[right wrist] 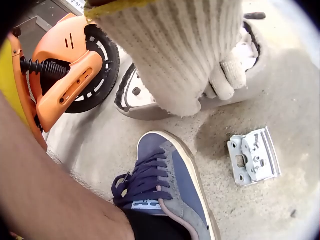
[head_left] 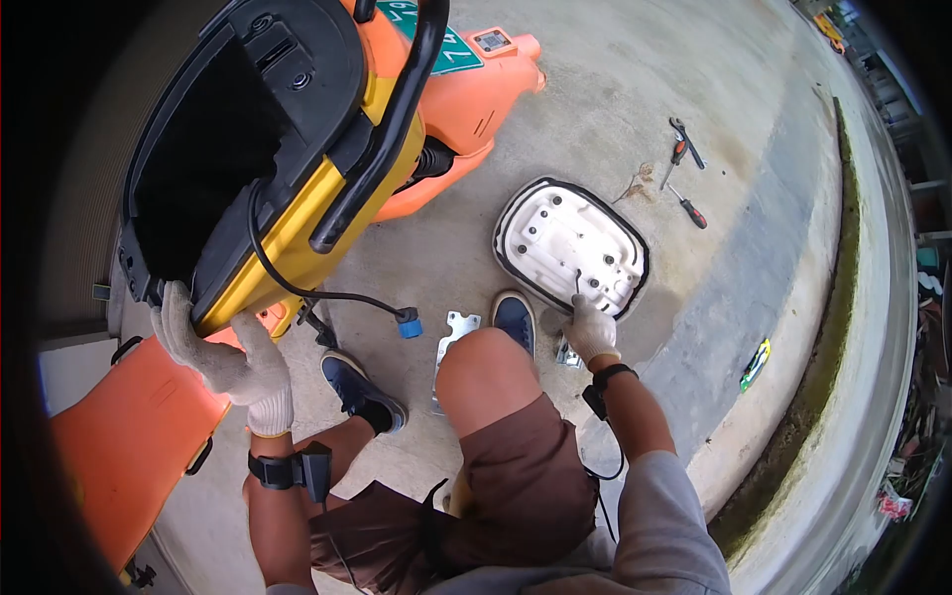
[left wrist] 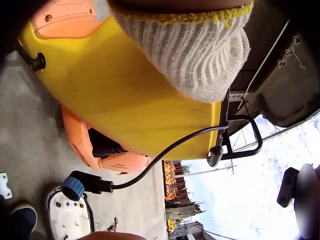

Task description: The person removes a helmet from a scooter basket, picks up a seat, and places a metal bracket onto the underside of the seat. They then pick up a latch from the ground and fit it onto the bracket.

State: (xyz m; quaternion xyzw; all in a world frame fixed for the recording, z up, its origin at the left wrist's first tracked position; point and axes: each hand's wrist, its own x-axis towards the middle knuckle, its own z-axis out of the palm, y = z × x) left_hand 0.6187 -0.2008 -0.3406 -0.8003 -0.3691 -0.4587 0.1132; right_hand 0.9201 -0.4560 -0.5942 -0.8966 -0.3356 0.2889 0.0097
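Observation:
My gloved left hand grips the lower edge of the yellow scooter body, fingers at the rim of its open black storage compartment. A black cable ending in a blue-capped connector hangs from this body near that hand. My gloved right hand has curled fingers at the near edge of a seat, which lies with its white underside up on the floor. A thin dark rod shows at the right fingertips; the glove hides the rest of it.
A silver metal bracket lies by my right shoe; a flat metal plate is between my feet. Beyond the seat are screwdrivers and a wrench. An orange panel stands at left, and a green packet lies right.

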